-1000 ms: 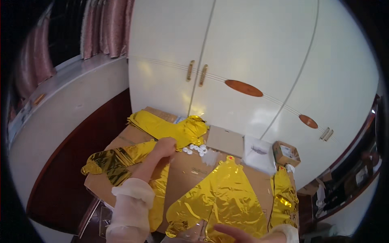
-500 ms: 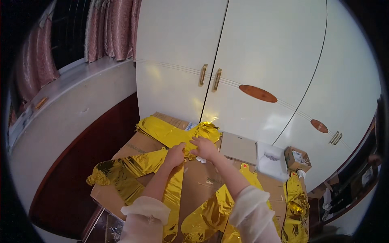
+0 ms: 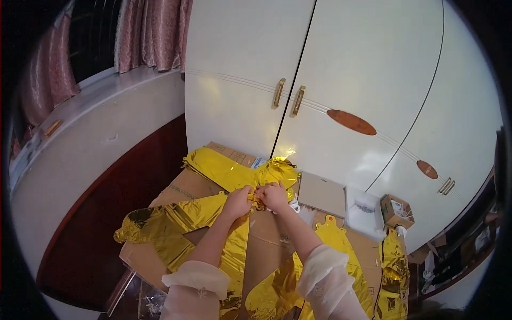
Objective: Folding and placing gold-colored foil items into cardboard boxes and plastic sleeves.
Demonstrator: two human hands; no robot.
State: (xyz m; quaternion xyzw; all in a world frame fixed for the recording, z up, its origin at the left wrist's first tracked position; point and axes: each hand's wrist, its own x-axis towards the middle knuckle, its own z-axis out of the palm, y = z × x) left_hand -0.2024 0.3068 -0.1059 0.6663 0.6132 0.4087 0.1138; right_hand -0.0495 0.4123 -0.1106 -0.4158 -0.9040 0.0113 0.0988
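Left hand and right hand pinch one gold foil balloon together, steadying its crumpled middle over the cardboard beneath them.

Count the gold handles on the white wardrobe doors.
3. Two upright handles flank the centre door seam above the hands; one sits at the far right, by the small cardboard box. Others may be hidden.
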